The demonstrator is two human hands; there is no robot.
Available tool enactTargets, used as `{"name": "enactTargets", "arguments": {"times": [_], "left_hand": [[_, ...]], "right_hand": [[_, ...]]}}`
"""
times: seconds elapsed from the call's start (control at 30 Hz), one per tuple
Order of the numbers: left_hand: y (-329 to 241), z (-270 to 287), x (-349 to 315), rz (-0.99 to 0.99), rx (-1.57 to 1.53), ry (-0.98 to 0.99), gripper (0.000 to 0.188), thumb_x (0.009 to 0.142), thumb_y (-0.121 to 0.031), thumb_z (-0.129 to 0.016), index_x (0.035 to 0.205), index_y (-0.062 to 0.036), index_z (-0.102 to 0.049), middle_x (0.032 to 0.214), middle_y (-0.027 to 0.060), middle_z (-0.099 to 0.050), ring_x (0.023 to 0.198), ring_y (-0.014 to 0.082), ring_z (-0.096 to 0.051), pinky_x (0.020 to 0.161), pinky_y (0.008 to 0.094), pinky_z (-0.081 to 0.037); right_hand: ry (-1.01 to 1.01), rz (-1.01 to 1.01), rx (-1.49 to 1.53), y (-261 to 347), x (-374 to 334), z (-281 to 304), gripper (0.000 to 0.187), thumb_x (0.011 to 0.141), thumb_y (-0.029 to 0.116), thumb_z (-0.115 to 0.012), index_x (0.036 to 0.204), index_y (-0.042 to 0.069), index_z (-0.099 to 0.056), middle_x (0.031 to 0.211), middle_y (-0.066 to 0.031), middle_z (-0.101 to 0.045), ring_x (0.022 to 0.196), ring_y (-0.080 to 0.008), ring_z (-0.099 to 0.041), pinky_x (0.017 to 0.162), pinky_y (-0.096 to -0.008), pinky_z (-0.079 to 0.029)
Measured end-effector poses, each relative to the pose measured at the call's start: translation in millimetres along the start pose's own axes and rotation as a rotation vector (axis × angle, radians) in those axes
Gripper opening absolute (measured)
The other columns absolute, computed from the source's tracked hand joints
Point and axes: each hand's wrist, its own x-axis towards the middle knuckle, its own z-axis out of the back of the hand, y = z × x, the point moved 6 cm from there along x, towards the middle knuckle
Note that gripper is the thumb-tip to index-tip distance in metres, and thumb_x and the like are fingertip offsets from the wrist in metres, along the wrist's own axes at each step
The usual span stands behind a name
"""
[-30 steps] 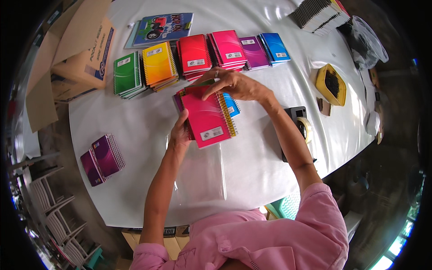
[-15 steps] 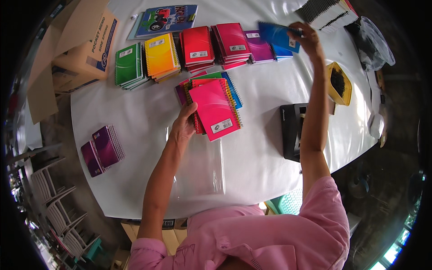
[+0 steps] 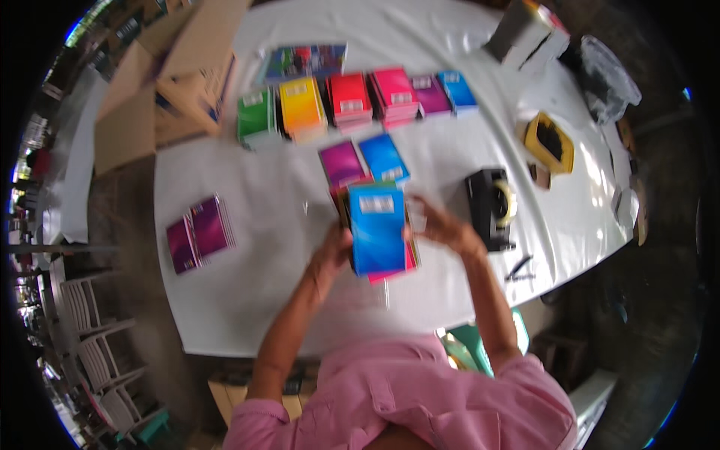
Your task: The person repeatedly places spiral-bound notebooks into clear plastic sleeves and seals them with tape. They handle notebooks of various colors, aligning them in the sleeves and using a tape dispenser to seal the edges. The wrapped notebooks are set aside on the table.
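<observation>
A blue notebook (image 3: 377, 232) lies on top of a small stack of notebooks, with pink and other coloured edges showing beneath it. My left hand (image 3: 330, 251) grips the stack along its left side. At the stack's right edge is my right hand (image 3: 448, 229), fingers apart and slightly blurred, the thumb close to or touching the edge. Just beyond the stack lie a purple notebook (image 3: 343, 163) and another blue notebook (image 3: 384, 156). Farther back stand piles in a row: green (image 3: 256, 116), yellow (image 3: 301, 105), red (image 3: 349, 96), pink (image 3: 393, 91), purple (image 3: 430, 94) and blue (image 3: 457, 91).
Two purple notebook piles (image 3: 211, 225) lie at the left. To the right are a black tape dispenser (image 3: 489, 210), a yellow container (image 3: 562, 154) of dark bits and a dark tool (image 3: 519, 268). An opened cardboard box (image 3: 184, 97) stands far left, a plastic bag (image 3: 611, 82) far right.
My right hand has come back from the far row and the blue notebook it carried is now on the stack. The stack sits nearer me, leaving a purple and a blue notebook behind it.
</observation>
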Motion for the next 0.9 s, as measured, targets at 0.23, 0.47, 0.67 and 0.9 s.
{"name": "enactTargets", "arguments": {"times": [0.23, 0.47, 0.67, 0.9], "left_hand": [[-14, -65, -6, -0.133, 0.633, 0.070, 0.102, 0.065, -0.019, -0.082, 0.146, -0.0029, -0.022, 0.130, 0.0133, -0.052, 0.119, 0.0231, -0.052, 0.100, 0.0338, -0.042], [54, -54, 18, -0.299, 0.830, 0.273, 0.120, 0.065, -0.008, -0.078, 0.151, -0.0097, 0.005, 0.155, 0.0182, -0.015, 0.139, 0.0238, -0.027, 0.109, 0.0334, -0.028], [123, -49, 30, -0.333, 0.921, 0.185, 0.122, 0.060, -0.016, -0.084, 0.152, -0.0089, -0.003, 0.146, 0.0136, -0.032, 0.112, 0.0205, -0.051, 0.097, 0.0297, -0.042], [113, -77, 35, -0.241, 0.451, 0.024, 0.120, 0.057, 0.003, -0.074, 0.153, -0.0193, -0.006, 0.127, 0.0055, -0.049, 0.115, 0.0190, -0.049, 0.099, 0.0293, -0.039]], "right_hand": [[-0.293, 0.170, -0.038, -10, -65, -14, 0.088, 0.056, 0.016, -0.091, 0.131, 0.004, -0.045, 0.114, -0.0099, -0.059, 0.108, -0.0223, -0.056, 0.098, -0.0359, -0.043], [-0.423, 0.594, -0.501, -61, -111, 13, 0.112, 0.049, 0.026, -0.094, 0.138, 0.008, -0.029, 0.125, -0.0080, -0.048, 0.118, -0.0224, -0.046, 0.102, -0.0365, -0.037], [-0.501, 0.458, -0.390, -130, -116, 53, 0.102, 0.052, 0.021, -0.094, 0.132, 0.009, -0.032, 0.119, -0.0116, -0.052, 0.112, -0.0257, -0.051, 0.097, -0.0384, -0.043], [-0.441, 0.481, -0.152, -105, -110, 58, 0.103, 0.056, 0.026, -0.092, 0.134, 0.005, -0.028, 0.128, -0.0162, -0.047, 0.123, -0.0274, -0.045, 0.103, -0.0399, -0.037]]}}
